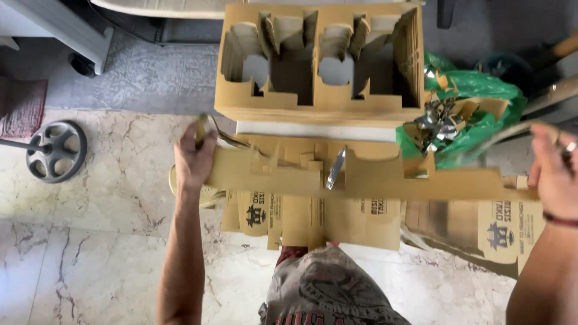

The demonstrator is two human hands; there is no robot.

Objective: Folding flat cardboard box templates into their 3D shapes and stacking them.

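Left hand (pixel 194 157) closed on the left end of a long die-cut cardboard blank (pixel 361 177), right hand (pixel 554 171) gripping the right end, evidently to keep the strip taut and level above the printed cardboard pile (pixel 313 219). Stacked cut blanks (pixel 319 60) set just beyond, apparently within reach. Green bag of offcuts (pixel 481 114) to the right, metal blade (pixel 336 168) lying mid-strip.

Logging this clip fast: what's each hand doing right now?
Left hand: closed on the left end of the die-cut cardboard sheet.
Right hand: blurred, at the sheet's right end; grip unclear.
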